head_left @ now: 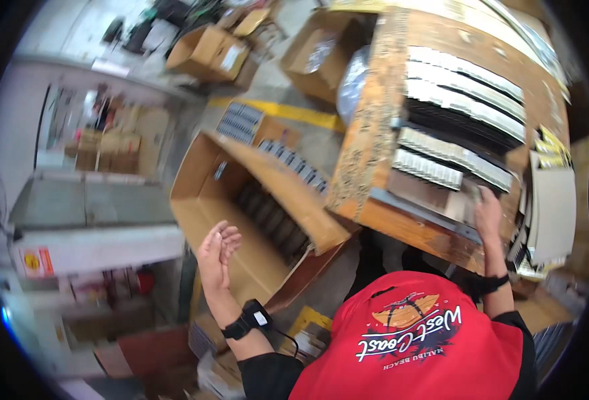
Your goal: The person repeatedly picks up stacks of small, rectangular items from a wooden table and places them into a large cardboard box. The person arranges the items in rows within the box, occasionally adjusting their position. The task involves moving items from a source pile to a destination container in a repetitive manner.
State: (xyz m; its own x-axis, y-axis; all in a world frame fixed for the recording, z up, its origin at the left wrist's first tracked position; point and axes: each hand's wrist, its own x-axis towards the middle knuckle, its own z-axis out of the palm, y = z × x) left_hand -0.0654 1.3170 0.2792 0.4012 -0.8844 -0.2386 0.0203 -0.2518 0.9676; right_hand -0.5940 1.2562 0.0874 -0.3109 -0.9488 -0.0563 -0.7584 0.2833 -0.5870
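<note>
My left hand [219, 250] is raised over the near left side of a large open cardboard box [198, 207], its fingers loosely bent and apart with nothing visible in them. Down inside that box lie rows of dark packs [274, 223]. On the wooden-edged table to the right, my right hand [488, 213] reaches to the near end of rows of small white-and-black packs [428, 170]. Motion blurs its fingertips, so whether they grip a pack is unclear. Beside it, a bare brown strip [411, 190] shows between the packs and a grey bar [421, 217].
Grey-topped packs [294, 163] stand in rows behind the box. Other open cartons [208, 53] lie farther back, beyond a yellow floor line [294, 113]. Flat card sheets [553, 207] stack at the table's right. The table's thick taped edge [354, 153] runs beside the box.
</note>
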